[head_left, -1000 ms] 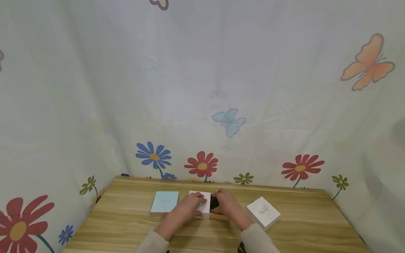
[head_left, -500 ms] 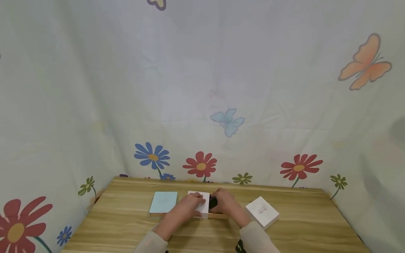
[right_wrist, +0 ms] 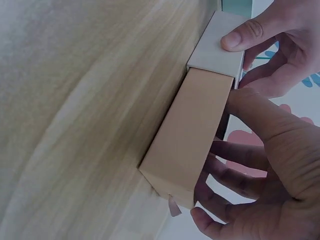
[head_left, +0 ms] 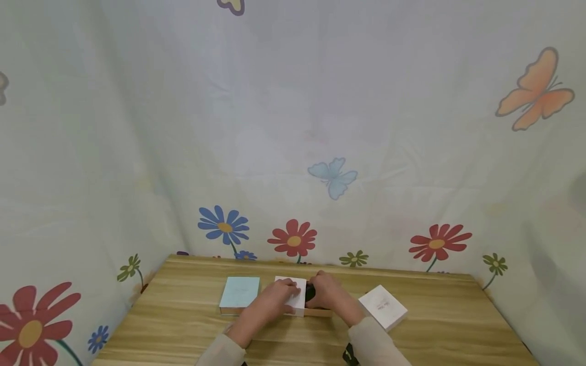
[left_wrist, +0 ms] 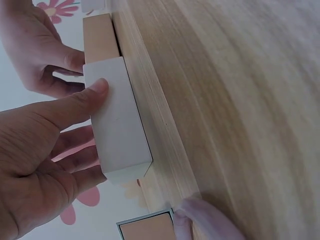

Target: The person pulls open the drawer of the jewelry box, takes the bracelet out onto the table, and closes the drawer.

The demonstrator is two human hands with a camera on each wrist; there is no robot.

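A small white box sleeve (left_wrist: 120,120) stands at the middle of the wooden table, with a tan drawer (right_wrist: 182,127) pulled partly out of its right side. My left hand (head_left: 276,297) grips the sleeve, thumb on the near side and fingers over the far side. My right hand (head_left: 327,292) reaches into the drawer from above, its fingers curled. Between right thumb and forefinger shows a rounded black object (head_left: 310,292), mostly hidden by the hand and drawer. A short ribbon tab (right_wrist: 174,206) sticks out at the drawer's end.
To the left lies a light-blue box (head_left: 240,292) with a tan side. A white box (head_left: 383,307) with small lettering sits at an angle on the right. A flower-and-butterfly curtain (head_left: 274,127) hangs behind the wooden table (head_left: 439,320).
The black object's visible outline has gone from squarish to rounder beside the right fingers. Both hands and all boxes stay nearly in place; the head view shifts slightly.
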